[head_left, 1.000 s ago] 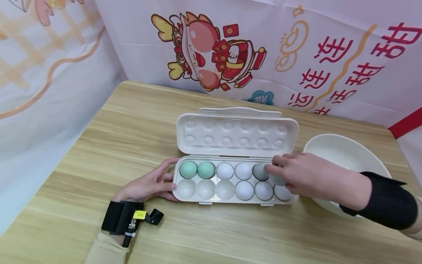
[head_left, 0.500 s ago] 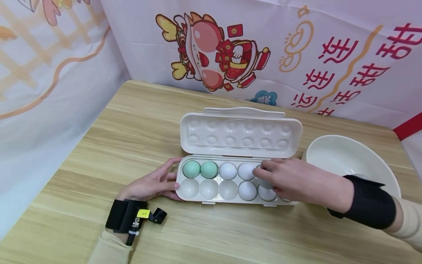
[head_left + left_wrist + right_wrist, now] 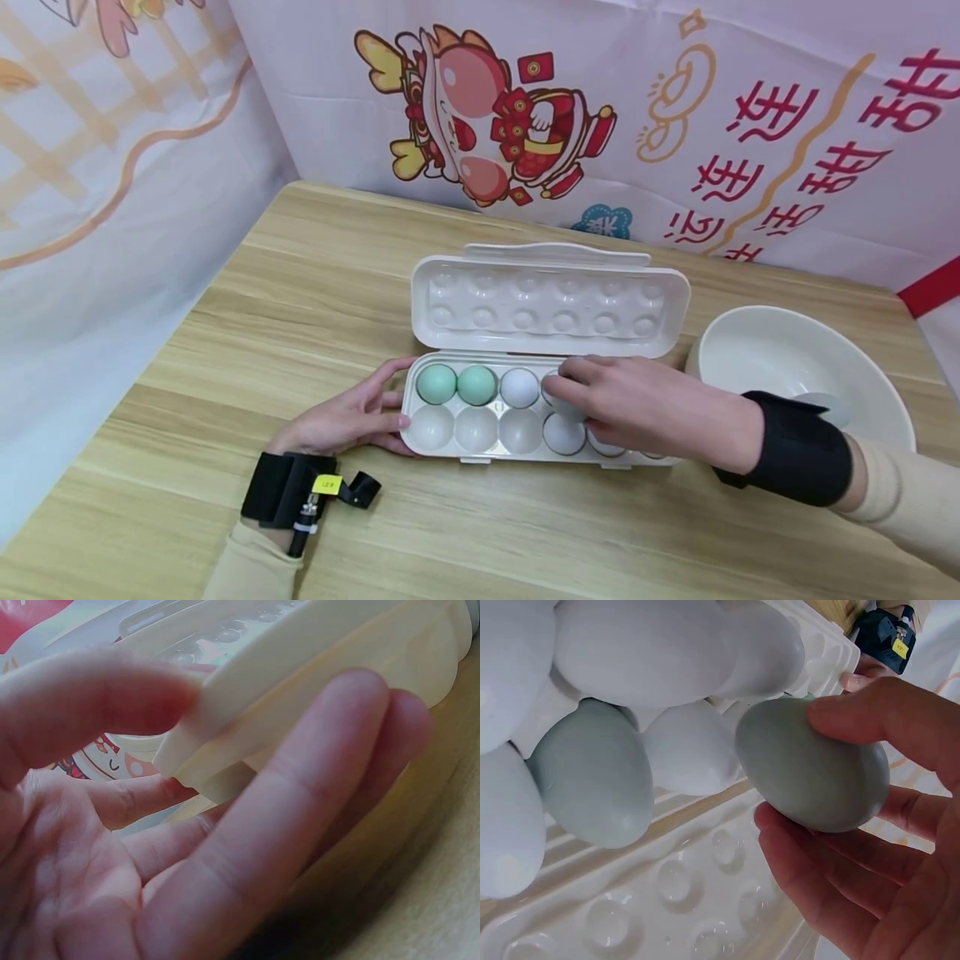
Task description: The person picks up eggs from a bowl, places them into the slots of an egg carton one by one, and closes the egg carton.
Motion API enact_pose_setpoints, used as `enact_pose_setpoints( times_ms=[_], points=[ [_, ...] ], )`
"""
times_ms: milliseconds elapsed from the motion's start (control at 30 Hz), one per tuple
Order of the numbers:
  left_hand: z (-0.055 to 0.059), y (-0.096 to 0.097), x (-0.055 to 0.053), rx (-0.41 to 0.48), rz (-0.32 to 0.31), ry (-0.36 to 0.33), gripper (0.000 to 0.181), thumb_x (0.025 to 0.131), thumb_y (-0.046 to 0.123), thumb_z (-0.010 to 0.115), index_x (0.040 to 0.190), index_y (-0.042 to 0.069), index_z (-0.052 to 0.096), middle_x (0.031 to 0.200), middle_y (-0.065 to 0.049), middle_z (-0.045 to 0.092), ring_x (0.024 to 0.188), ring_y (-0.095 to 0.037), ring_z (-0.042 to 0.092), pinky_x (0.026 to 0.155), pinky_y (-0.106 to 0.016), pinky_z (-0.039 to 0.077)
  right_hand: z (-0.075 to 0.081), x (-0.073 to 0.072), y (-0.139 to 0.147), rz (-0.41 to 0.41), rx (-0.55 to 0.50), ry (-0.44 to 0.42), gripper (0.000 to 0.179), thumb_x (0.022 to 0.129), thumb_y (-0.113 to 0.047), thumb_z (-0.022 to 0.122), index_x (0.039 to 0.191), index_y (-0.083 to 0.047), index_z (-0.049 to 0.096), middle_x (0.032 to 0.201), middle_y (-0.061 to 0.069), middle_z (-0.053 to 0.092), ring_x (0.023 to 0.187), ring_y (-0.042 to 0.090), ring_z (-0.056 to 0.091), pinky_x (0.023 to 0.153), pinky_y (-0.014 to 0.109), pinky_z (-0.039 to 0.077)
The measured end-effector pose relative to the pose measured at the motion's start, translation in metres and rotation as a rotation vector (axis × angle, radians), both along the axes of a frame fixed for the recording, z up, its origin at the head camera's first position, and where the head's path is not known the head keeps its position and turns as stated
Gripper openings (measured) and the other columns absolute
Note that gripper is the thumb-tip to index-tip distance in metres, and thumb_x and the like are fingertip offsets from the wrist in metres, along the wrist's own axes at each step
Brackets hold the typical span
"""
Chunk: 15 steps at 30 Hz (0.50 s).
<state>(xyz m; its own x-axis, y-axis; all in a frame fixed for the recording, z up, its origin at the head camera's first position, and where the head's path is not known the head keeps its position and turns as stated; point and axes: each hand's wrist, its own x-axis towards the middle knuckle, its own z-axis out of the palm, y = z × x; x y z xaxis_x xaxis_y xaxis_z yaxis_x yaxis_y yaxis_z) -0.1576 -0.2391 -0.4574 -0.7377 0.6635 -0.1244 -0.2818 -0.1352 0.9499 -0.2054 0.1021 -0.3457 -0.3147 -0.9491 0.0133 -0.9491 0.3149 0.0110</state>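
Note:
A white plastic egg box [image 3: 480, 458] lies with its lid [image 3: 551, 312] raised on the table. Two green eggs [image 3: 437, 384] fill the left end of the back row; white eggs [image 3: 564, 433] sit further right. At the front left, several cups [image 3: 519, 430] hold nothing. My left hand [image 3: 352, 417] grips the box's left end, thumb on the rim. My right hand [image 3: 637, 408] is over the box's middle and, in the right wrist view, holds a grey-green egg [image 3: 810, 765] between thumb and fingers. Another grey-green egg [image 3: 596, 776] sits in the box there.
A large cream bowl [image 3: 877, 367] stands on the right of the wooden table [image 3: 300, 275]. Inside it a pale rounded thing [image 3: 823, 406] shows partly behind my right wrist. A printed cloth [image 3: 315, 100] hangs along the table's back edge.
My right hand has moved left over the egg box with the grey-green egg, from the right end to the middle. My left hand keeps its grip on the box's end.

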Motion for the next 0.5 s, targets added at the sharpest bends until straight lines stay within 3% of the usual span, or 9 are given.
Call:
enact_pose_setpoints(
  times_ms=[267, 500],
  points=[
    [0.0, 0.0, 0.0, -0.006, 0.004, -0.009, 0.071, 0.092, -0.005, 0.046, 0.144, 0.015, 0.002, 0.127, -0.035, 0.04, 0.1, -0.042, 0.058, 0.083, -0.053, 0.052, -0.009, 0.0, -0.018, 0.038, -0.026, 0.023, 0.037, 0.071, -0.006, 0.067, 0.104, -0.011, 0.05, 0.091, 0.004, 0.058, 0.075, 0.018, 0.058, 0.057, 0.031, 0.053],
    [0.0, 0.001, 0.0, -0.004, 0.003, -0.005, 0.071, 0.092, -0.005, 0.046, 0.144, 0.014, 0.001, 0.127, -0.036, 0.038, 0.1, -0.042, 0.058, 0.083, -0.053, 0.052, -0.021, 0.003, -0.033, 0.127, -0.046, 0.173, 0.028, 0.076, -0.008, 0.059, 0.102, -0.013, 0.052, 0.084, 0.001, 0.06, 0.076, 0.019, 0.059, 0.067, 0.035, 0.054]
  ],
)
